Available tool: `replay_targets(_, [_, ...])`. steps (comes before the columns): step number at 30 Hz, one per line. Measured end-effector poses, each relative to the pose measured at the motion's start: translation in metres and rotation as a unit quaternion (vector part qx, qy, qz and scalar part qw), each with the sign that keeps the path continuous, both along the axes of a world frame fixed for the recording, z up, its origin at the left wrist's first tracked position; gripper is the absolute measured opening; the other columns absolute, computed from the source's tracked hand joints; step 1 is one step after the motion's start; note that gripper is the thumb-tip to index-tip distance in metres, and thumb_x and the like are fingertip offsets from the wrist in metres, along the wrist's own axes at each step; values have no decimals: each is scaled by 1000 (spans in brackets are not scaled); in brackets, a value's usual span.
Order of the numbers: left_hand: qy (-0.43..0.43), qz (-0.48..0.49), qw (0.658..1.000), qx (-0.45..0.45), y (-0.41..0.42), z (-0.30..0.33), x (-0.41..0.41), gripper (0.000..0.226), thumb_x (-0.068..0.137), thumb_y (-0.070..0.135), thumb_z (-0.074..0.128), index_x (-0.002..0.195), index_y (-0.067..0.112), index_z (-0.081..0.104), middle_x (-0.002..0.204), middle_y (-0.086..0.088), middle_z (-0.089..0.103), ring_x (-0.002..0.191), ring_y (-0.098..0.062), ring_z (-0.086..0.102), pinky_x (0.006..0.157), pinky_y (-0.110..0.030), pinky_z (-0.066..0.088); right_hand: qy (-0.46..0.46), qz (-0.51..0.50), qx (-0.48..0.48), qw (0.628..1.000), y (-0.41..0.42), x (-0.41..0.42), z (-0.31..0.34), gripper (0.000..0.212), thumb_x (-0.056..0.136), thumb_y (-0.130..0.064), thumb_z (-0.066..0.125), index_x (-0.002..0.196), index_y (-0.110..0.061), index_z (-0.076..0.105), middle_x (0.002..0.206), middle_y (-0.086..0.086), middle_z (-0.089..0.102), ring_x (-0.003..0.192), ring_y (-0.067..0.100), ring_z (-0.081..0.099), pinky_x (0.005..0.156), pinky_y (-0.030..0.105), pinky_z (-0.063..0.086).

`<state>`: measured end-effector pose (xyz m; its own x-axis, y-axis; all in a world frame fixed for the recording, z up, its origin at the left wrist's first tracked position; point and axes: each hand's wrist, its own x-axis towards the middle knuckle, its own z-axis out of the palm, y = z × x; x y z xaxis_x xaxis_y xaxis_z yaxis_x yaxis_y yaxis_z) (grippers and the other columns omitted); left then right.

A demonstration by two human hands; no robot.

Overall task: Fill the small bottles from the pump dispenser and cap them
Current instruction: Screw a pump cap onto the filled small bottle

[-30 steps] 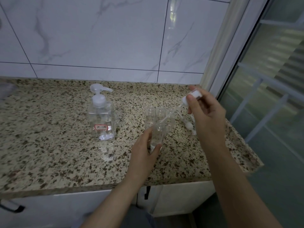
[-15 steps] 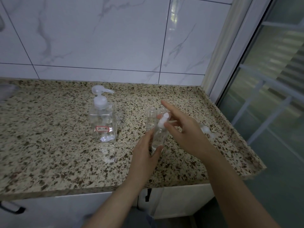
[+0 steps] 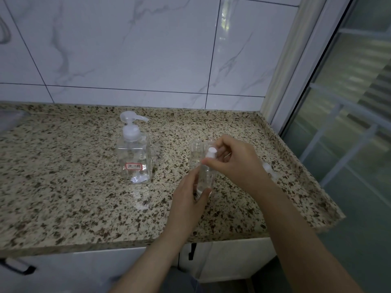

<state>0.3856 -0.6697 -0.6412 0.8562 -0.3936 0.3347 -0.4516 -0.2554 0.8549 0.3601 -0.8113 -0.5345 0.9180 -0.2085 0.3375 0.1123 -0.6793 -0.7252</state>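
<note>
Speckled brown-and-cream granite countertop (image 3: 63,187) fills the lower half of the frame beneath white marble-patterned wall tiles (image 3: 127,49), with a glass door and pale frame (image 3: 306,70) at the right edge. Left of centre stands one clear square pump dispenser bottle (image 3: 134,159) with a translucent white pump head; it carries a small white label with a red border (image 3: 133,166), whose printed characters are too blurred to read. At centre, the person's left hand (image 3: 189,199) wraps its thumb and fingers round the lower part of one small clear plastic bottle (image 3: 204,176), held upright just above the counter. The right hand (image 3: 237,163) pinches a small white cap (image 3: 211,152) at this bottle's neck, fingers curled about it. Just behind, at least two more small clear uncapped bottles (image 3: 195,149) stand together, partly hidden by the right hand, so an exact count cannot be given. Some small white caps (image 3: 267,167) lie right of the wrist, number unclear.
</note>
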Motion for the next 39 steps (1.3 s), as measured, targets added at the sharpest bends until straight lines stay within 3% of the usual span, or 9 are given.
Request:
replay_targets(6, [-6, -3, 1000, -1, 0, 1, 0, 54, 94, 26, 66, 143, 31, 44, 123, 18, 60, 111, -1, 58, 91, -34, 54, -48, -87, -18, 995, 14, 5, -12, 47, 70, -50, 89, 76, -21, 52, 70, -8, 56, 61, 3, 47, 56, 13, 40])
replay_targets(10, [-7, -7, 1000, -11, 0, 0, 0, 53, 93, 23, 68, 140, 34, 46, 119, 18, 60, 108, -4, 61, 89, -35, 55, -23, -49, 143, 988, 20, -12, -14, 65, 85, -73, 55, 129, -26, 60, 115, -26, 61, 96, -6, 59, 75, 9, 44])
replay_targets(12, [-9, -9, 1000, -12, -1, -1, 1, 54, 92, 22, 68, 140, 34, 46, 121, 18, 60, 109, -5, 60, 90, -34, 54, -6, -12, 236, 972, 19, -20, -22, 66, 86, -76, 32, 139, -42, 55, 129, -39, 56, 107, -8, 60, 91, 22, 44])
replay_targets(17, [-15, -4, 1000, -15, -1, -1, -1, 57, 92, 24, 68, 143, 33, 44, 124, 19, 59, 112, -2, 58, 93, -29, 52, -54, -60, 325, 942, 15, -39, -31, 57, 97, -66, 22, 122, -43, 67, 113, -3, 77, 112, 16, 68, 110, 62, 37])
replay_targets(20, [-14, -5, 1000, -17, 0, -1, -1, 57, 92, 25, 68, 143, 35, 44, 124, 20, 60, 113, -2, 58, 94, -33, 53, -68, -102, 309, 943, 13, -41, -30, 55, 95, -69, 27, 105, -40, 73, 99, 0, 78, 108, 24, 67, 102, 57, 45])
replay_targets(25, [-15, -5, 1000, -23, 0, 1, -2, 59, 92, 23, 69, 144, 33, 45, 125, 19, 60, 114, -2, 59, 96, -35, 52, -21, -17, 309, 951, 21, -38, -34, 41, 94, -67, 29, 115, -65, 64, 147, -8, 57, 129, 14, 57, 115, 55, 35])
replay_targets(29, [-11, -2, 1000, -23, 0, 1, -1, 57, 92, 26, 69, 143, 35, 46, 126, 21, 59, 115, -1, 58, 96, -36, 53, -100, -113, 350, 925, 22, -41, -35, 50, 95, -61, 29, 121, -39, 65, 87, 0, 77, 112, 17, 69, 117, 58, 29])
replay_targets(35, [-15, -5, 1000, -24, 0, 1, -1, 56, 92, 24, 70, 143, 31, 48, 124, 18, 61, 113, -3, 60, 94, -37, 54, -18, -15, 315, 949, 26, -39, -31, 36, 104, -44, 54, 139, -48, 55, 126, -45, 55, 125, -10, 53, 105, 28, 40])
replay_targets(39, [-25, -4, 1000, -17, -1, 4, -3, 57, 93, 25, 69, 145, 32, 46, 124, 18, 62, 112, -2, 61, 93, -35, 54, -145, -109, 278, 943, 23, -43, -34, 25, 106, -20, 49, 119, -15, 70, 98, -13, 76, 95, 4, 71, 96, 15, 47])
